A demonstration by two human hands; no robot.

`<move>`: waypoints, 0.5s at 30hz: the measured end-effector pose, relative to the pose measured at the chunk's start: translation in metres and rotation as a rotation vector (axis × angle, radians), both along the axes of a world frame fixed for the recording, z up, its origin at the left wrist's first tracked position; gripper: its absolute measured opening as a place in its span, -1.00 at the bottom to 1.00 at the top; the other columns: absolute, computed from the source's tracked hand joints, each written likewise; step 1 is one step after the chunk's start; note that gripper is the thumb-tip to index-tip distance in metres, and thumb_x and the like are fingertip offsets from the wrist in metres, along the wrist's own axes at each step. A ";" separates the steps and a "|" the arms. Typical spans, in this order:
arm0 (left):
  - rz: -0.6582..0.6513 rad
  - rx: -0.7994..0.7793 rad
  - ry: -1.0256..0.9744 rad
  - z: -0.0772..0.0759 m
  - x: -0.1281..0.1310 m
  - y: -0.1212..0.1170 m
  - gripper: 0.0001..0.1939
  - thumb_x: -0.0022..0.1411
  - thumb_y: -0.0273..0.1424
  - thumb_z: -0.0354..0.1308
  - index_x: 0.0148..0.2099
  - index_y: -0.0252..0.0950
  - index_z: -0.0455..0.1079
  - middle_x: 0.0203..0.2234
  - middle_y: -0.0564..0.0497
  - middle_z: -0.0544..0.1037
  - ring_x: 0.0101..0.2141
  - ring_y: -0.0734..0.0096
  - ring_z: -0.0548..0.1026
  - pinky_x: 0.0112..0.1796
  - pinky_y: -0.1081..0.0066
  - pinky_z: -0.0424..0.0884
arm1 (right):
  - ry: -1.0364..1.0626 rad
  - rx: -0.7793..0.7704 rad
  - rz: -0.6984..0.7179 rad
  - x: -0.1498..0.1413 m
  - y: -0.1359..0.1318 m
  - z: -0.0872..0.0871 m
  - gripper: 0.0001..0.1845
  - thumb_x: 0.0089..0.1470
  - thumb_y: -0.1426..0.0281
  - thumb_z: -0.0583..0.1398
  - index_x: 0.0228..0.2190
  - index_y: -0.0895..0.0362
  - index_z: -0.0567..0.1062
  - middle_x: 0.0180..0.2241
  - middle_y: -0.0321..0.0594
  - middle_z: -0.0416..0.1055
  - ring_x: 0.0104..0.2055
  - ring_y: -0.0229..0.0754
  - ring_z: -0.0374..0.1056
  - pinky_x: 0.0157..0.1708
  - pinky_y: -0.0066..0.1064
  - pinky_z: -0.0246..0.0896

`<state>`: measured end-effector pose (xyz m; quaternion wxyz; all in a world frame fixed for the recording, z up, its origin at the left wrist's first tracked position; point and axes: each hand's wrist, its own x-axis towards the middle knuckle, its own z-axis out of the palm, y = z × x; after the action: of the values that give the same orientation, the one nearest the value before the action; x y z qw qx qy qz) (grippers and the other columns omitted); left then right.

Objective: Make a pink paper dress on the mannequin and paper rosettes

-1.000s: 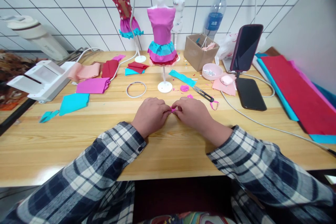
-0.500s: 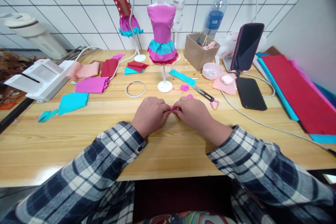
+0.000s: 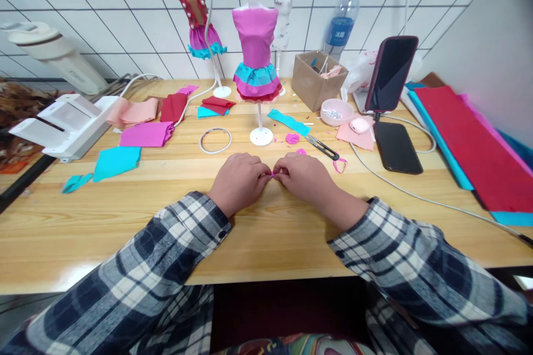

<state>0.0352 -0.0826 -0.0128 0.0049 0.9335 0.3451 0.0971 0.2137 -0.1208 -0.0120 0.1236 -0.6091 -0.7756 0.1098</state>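
Between my fingertips is a tiny piece of magenta crepe paper, mostly hidden by the fingers. My left hand pinches it from one side and my right hand from the other, both low over the wooden table. Just beyond my right hand lie a magenta pleated rosette, a smaller magenta scrap, thread snips and a thin magenta loop. A turquoise paper strip touches the tips of the snips.
A dressed mini mannequin stands ahead, two others behind it. Left are folded paper pieces, a silver ring and a white stand. Right are a cardboard box, pink bowl, phone, cable and red sheets.
Both hands stay pinched together in nearly the same spot. Only a slight shift of the fingers and of the camera view shows.
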 end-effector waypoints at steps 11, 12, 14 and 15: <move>0.000 -0.009 -0.023 -0.001 0.001 -0.001 -0.77 0.27 -0.33 0.04 -0.24 -0.26 0.52 -0.42 -0.05 0.56 -0.35 0.24 0.45 -0.28 0.25 0.28 | -0.022 -0.029 0.014 0.000 0.001 0.001 -0.79 0.17 0.35 0.11 -0.32 0.06 0.56 -0.32 -0.25 0.46 -0.27 -0.19 0.32 -0.45 -0.38 -0.09; 0.001 -0.010 -0.028 -0.001 0.001 -0.001 -0.77 0.27 -0.34 0.04 -0.23 -0.26 0.52 -0.42 -0.05 0.56 -0.35 0.24 0.46 -0.27 0.25 0.28 | -0.021 -0.035 0.014 0.000 0.001 0.002 -0.79 0.17 0.35 0.11 -0.32 0.06 0.56 -0.32 -0.25 0.46 -0.27 -0.19 0.32 -0.44 -0.38 -0.09; -0.001 -0.015 -0.035 -0.001 0.001 -0.001 -0.77 0.28 -0.36 0.03 -0.21 -0.26 0.52 -0.42 -0.05 0.56 -0.34 0.24 0.46 -0.27 0.25 0.29 | -0.020 -0.046 0.014 0.000 0.001 0.002 -0.79 0.17 0.35 0.11 -0.32 0.06 0.56 -0.31 -0.24 0.46 -0.26 -0.19 0.31 -0.44 -0.39 -0.08; -0.003 -0.019 -0.036 -0.001 0.001 0.000 -0.76 0.28 -0.36 0.02 -0.22 -0.26 0.53 -0.43 -0.06 0.56 -0.34 0.23 0.46 -0.27 0.25 0.29 | -0.020 -0.047 0.014 0.000 0.001 0.001 -0.80 0.18 0.35 0.11 -0.32 0.06 0.56 -0.31 -0.24 0.46 -0.26 -0.19 0.31 -0.43 -0.39 -0.08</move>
<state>0.0367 -0.0831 -0.0136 0.0201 0.9321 0.3443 0.1103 0.2136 -0.1193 -0.0107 0.1009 -0.6075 -0.7782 0.1230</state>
